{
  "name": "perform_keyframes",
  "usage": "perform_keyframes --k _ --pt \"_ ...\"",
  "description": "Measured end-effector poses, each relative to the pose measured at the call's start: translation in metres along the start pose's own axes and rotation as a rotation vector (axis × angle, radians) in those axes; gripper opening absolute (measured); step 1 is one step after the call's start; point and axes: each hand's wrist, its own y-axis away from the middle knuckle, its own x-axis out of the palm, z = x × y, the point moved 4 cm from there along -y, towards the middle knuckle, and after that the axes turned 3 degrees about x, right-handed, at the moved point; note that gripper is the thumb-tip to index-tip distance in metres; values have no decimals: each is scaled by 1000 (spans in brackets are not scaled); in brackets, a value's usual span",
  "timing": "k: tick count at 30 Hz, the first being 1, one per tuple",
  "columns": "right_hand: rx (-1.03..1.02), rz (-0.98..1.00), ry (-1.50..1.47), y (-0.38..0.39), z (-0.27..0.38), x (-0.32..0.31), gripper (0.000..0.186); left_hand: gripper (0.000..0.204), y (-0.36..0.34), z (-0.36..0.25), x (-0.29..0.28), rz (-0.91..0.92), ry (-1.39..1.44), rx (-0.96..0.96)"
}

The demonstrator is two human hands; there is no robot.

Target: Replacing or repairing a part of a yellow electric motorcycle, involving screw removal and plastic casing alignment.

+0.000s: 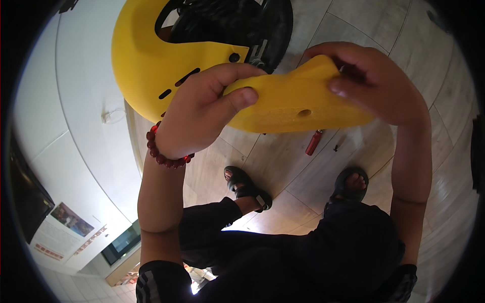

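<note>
Between my two hands I hold up a yellow moulded plastic part point(298, 101) with a small round hole in its lower face. My left hand point(207, 103), a red bead bracelet point(169, 159) at its wrist, grips the part's left end with the thumb on the near side. On the right end, my right hand point(374, 81) is closed, thumb in front and fingers over the top edge. Just beyond, a larger yellow shell point(144, 60) with dark slots curves around a black wheel-like part point(278, 30). Part of that shell is hidden behind my left hand.
A screwdriver with a red handle point(313, 143) lies on the wood-look floor point(283, 166), beside a small dark screw-like piece point(336, 148). My sandalled feet are on the floor below. A white cabinet-like surface point(86, 101) runs along the left, with a printed sheet point(63, 230) lower down.
</note>
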Motion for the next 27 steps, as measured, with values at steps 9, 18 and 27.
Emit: perform_keyframes --k 9,18,27 --pt "129 -1068 161 63 -31 -83 45 35 -8 19 34 -215 665 -61" --pt "-107 -317 -1028 34 -75 -6 52 37 -3 44 89 -454 1024 -82" --pt "2 -397 -1164 29 -75 22 47 34 -15 51 138 -335 1097 -29"
